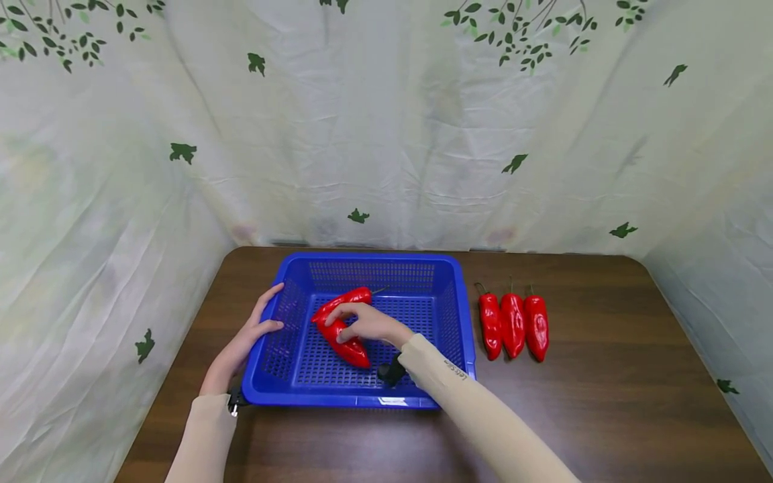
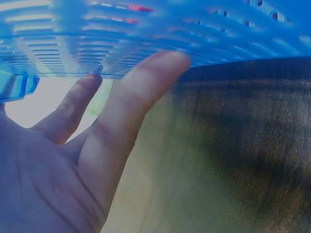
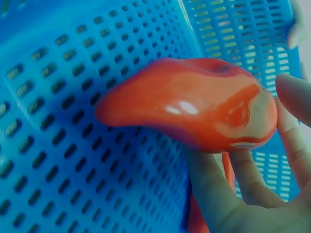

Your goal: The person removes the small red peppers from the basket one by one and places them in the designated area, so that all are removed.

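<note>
My right hand (image 1: 368,323) reaches into the blue plastic basket (image 1: 368,397) and grips a long red pepper (image 1: 355,353) between thumb and fingers. In the right wrist view this glossy pepper (image 3: 184,107) slants over the perforated basket floor, fingers under its thick end and thumb beside it. A second red pepper (image 1: 356,295) with a thin stem lies just behind, in the basket, partly covered by the hand. My left hand (image 1: 250,332) is at the basket's left side; in the left wrist view its fingers are straight and spread, with the thumb (image 2: 141,82) up against the slotted wall.
To the right of the basket, three red peppers (image 1: 512,325) lie side by side on the brown wooden table (image 1: 616,376), stems pointing away. A pale curtain (image 1: 386,134) with leaf prints hangs behind the table and along both sides.
</note>
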Tool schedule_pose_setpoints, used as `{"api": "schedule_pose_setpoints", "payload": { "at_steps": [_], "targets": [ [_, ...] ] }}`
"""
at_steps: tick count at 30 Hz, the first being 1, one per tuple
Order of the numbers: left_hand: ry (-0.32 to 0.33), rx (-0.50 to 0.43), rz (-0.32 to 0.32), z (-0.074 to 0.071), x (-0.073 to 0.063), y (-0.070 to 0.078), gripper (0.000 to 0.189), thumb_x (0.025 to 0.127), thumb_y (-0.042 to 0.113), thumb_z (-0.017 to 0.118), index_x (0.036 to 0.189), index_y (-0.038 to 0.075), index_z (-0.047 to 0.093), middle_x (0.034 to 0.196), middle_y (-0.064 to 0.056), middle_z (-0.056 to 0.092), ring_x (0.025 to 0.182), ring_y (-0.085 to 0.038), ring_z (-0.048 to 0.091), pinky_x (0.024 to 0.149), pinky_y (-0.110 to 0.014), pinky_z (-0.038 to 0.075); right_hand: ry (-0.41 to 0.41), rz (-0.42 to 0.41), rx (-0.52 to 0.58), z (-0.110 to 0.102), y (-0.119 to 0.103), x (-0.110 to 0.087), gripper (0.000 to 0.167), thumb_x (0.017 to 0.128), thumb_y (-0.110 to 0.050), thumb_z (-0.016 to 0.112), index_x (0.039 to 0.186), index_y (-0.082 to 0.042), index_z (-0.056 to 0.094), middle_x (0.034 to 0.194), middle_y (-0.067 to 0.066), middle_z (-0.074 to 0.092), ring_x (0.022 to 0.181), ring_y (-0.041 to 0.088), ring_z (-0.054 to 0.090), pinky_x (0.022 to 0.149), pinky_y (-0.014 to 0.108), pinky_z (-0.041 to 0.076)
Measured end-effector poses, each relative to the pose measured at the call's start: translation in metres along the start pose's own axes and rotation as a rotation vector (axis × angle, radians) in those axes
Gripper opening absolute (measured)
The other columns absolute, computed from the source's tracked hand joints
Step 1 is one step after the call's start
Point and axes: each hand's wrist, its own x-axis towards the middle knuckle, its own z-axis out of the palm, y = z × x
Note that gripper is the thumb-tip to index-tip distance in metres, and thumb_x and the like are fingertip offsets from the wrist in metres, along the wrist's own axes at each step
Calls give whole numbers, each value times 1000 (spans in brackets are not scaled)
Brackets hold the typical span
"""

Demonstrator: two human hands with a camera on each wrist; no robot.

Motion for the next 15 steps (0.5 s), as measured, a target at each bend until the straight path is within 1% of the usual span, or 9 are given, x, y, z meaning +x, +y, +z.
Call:
{"api": "schedule_pose_setpoints", "payload": {
  "at_steps": [2, 9, 15],
  "targets": [
    [0, -5, -4, 0, 0, 0, 68, 98, 14, 43, 152, 37, 7, 152, -18, 2, 126, -50, 26, 87, -48, 44, 8, -3, 14, -4, -1, -3, 30, 81, 3, 67, 110, -5, 65, 109, 4, 57, 82, 16, 50, 61, 27, 46],
    [-3, -5, 2, 0, -1, 1, 69, 98, 14, 43, 152, 36, 7, 152, -18, 1, 126, -50, 26, 87, -48, 44, 46, 4, 31, -20, -4, -12, 31, 82, 1, 67, 112, -8, 64, 115, 6, 55, 93, 21, 52, 66, 28, 48],
    [-7, -1, 2, 0, -1, 1, 68, 98, 13, 43, 152, 36, 6, 153, -18, 0, 127, -51, 25, 88, -50, 43, 89, -38, 66, -29, -8, -18, 31, 81, 2, 67, 111, -6, 62, 111, 9, 56, 94, 24, 54, 67, 29, 49]
  ]
}}
